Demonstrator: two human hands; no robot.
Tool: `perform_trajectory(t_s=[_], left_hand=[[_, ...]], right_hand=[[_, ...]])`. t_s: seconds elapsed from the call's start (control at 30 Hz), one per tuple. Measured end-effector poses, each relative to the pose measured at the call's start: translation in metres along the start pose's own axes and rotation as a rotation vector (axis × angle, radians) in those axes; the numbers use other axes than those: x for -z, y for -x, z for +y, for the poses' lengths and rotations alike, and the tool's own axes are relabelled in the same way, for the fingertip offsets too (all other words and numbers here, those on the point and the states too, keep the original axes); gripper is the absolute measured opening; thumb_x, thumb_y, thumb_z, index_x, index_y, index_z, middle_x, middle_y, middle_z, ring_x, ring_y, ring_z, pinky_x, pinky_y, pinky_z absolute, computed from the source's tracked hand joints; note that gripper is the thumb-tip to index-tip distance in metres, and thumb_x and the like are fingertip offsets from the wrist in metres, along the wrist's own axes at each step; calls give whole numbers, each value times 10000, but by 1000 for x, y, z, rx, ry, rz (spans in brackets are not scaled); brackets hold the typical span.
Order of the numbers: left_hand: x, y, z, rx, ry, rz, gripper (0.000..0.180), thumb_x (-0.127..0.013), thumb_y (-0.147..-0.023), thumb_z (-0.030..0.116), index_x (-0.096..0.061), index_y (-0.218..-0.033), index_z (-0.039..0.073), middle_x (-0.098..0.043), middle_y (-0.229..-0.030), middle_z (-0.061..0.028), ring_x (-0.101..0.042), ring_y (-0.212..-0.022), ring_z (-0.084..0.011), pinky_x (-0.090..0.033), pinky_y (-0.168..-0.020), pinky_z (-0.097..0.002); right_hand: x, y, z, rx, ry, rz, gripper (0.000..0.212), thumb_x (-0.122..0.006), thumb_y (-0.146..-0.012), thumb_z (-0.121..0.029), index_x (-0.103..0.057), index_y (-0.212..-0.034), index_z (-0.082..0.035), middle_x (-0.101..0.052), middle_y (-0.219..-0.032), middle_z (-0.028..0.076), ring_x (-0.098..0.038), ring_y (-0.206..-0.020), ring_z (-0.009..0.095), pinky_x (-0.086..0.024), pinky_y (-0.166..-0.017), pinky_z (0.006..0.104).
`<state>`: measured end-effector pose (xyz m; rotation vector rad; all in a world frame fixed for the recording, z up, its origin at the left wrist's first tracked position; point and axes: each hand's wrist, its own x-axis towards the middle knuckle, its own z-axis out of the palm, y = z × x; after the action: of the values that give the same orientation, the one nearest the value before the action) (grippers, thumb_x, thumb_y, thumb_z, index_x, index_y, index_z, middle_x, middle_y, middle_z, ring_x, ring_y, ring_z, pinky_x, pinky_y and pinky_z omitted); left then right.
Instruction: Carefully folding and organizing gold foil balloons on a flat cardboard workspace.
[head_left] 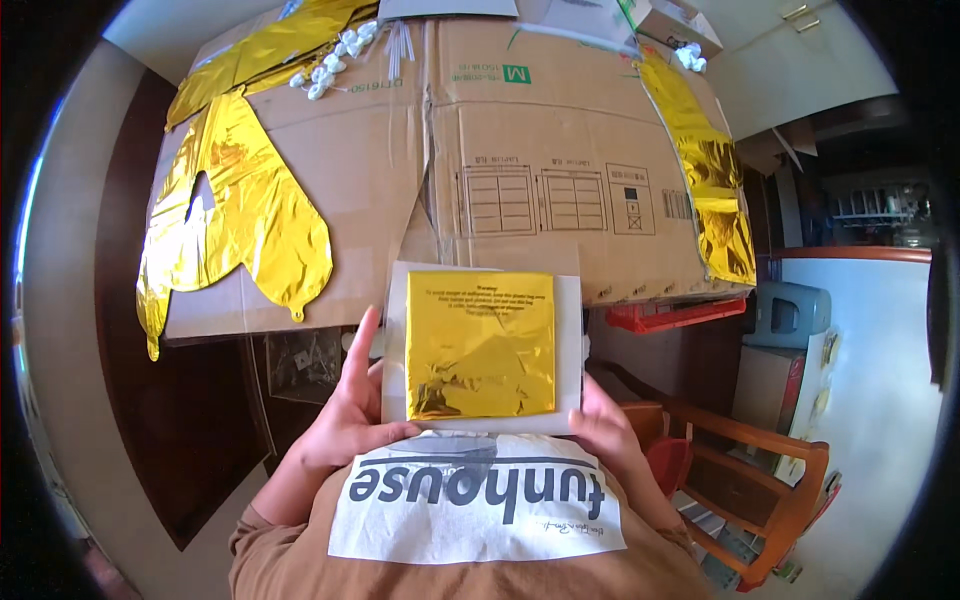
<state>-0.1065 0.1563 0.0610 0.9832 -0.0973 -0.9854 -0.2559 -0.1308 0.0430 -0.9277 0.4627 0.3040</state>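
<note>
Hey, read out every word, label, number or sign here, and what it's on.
I won't copy wording, but print shows here:
Gold packet: small dark text block, parts too small to read.
Cardboard: green and dark marks, printed grids, a barcode.
Brown shirt: large dark upside-down lettering on a white panel, with smaller script.
</note>
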Motion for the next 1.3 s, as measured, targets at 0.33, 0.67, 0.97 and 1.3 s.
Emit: perform_trajectory(t_s=[0.33,0.67,0.97,1.3], left_hand=[[3,-34,10,-71,-335,-51,1081,-689,-852,-129,22,-1630,109,-319,-1600,-130,-389,-1421,-191,-357,-1155,-359],[-10,-72,-19,-164,-183,194,759,-579,-935,-132,-223,-1585,34,-389,-1559,-115,-607,-1200,-180,-590,-881,-289],[-13,-78,-33,-302,-245,240,787,-561,-913,-172,-209,-1580,55,-575,-1362,-151,-692,-1049,-197,-574,-890,-289],[-29,-94,-5,-81,-956,323,791,-822,-821,190,-415,-1476,15,-695,-743,-139,-700,-618,-219,-546,-589,-337]], right_hand=[[-4,-13,-17,161,7,-15,631,-693,-940,-130,-383,-1469,21,-588,-1354,128,-572,-1241,220,-422,-1080,367],[25,-56,23,298,-187,282,220,-673,-973,-151,-647,-1146,-18,-735,-990,121,-715,-875,209,-572,-790,338],[15,-62,13,463,-108,362,248,-724,-940,-128,-644,-1135,1,-737,-1007,110,-703,-887,172,-571,-826,338],[45,-70,-22,460,462,652,149,-722,-938,-107,-637,-945,15,-726,-815,82,-656,-658,98,-545,-606,247]])
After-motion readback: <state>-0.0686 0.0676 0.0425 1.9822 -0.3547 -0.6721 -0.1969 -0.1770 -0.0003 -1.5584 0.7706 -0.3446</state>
